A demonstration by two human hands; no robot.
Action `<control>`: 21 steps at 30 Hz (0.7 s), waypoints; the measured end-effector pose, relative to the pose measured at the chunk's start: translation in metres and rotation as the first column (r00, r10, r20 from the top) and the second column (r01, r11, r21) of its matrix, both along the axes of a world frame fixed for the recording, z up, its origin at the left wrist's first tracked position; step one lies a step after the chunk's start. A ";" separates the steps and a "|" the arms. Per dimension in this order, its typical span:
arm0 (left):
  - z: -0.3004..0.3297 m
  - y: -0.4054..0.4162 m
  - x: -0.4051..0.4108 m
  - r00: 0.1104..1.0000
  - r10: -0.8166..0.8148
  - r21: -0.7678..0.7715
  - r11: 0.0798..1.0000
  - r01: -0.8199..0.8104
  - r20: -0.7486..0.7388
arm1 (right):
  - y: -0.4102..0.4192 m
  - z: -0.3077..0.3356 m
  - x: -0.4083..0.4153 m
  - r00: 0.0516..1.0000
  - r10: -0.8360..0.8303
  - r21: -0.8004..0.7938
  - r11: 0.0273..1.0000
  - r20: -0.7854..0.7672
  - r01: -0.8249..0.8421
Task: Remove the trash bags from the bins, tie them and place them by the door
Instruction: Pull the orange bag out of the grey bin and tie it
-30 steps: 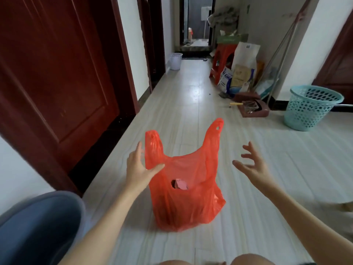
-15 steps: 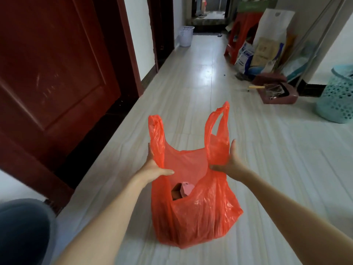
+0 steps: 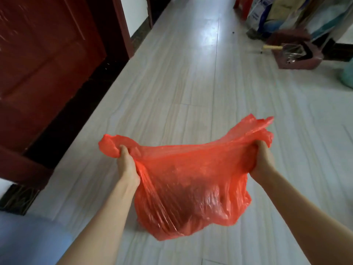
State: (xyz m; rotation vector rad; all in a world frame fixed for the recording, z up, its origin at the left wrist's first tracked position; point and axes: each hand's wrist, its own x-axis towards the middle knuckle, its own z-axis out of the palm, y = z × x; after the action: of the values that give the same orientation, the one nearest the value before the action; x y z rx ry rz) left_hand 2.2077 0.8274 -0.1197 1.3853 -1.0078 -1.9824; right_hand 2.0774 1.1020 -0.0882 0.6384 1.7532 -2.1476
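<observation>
Red trash bag (image 3: 191, 188), contents unclear, is stretched between left hand (image 3: 127, 165) and right hand (image 3: 262, 159), each grip clutching a handle.

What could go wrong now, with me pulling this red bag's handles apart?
The bag is thin plastic, stretched taut between your left hand and right hand; it may tear near the handles. Its top looks pulled flat, not knotted, so contents might spill onto the floor if it tips.
</observation>
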 end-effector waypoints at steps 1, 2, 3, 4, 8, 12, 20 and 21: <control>0.002 0.005 0.003 0.999 -0.047 0.006 0.999 0.047 0.005 | 0.004 -0.004 0.002 1.000 0.007 0.010 1.000 0.019 -0.008; 0.009 0.012 0.004 0.991 -0.128 0.041 0.991 0.129 -0.036 | 0.008 -0.008 0.001 1.000 0.005 0.020 1.000 0.028 -0.006; 0.017 0.016 0.006 0.966 -0.225 0.083 0.968 0.237 -0.127 | 0.007 -0.006 0.002 0.999 -0.009 -0.014 1.000 0.051 0.010; 0.026 0.021 0.008 0.923 -0.320 0.107 0.932 0.348 -0.215 | 0.007 -0.005 0.002 0.997 -0.025 -0.069 0.997 0.073 0.030; 0.051 0.027 0.019 0.679 -0.666 -0.083 0.730 0.679 -0.308 | 0.003 0.007 0.000 0.993 0.090 -0.309 0.949 0.082 -0.060; 0.042 0.032 0.022 0.736 -0.661 -0.378 0.650 0.659 0.147 | 0.006 0.010 0.008 0.929 0.368 -0.355 0.865 -0.029 -0.354; 0.026 0.029 0.017 0.857 -0.433 -0.526 0.677 0.514 0.280 | 0.003 0.027 0.020 0.889 0.454 -0.057 0.888 -0.055 -0.457; 0.026 0.029 0.018 0.876 -0.375 -0.524 0.702 0.482 0.304 | -0.001 0.027 0.020 0.941 0.337 -0.036 0.941 -0.025 -0.337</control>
State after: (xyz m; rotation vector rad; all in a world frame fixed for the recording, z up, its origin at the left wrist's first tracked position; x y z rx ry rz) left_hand 2.2255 0.8563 -0.0940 1.0308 -1.9883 -1.6084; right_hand 2.0975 1.1008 -0.0615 0.2818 1.6818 -1.9497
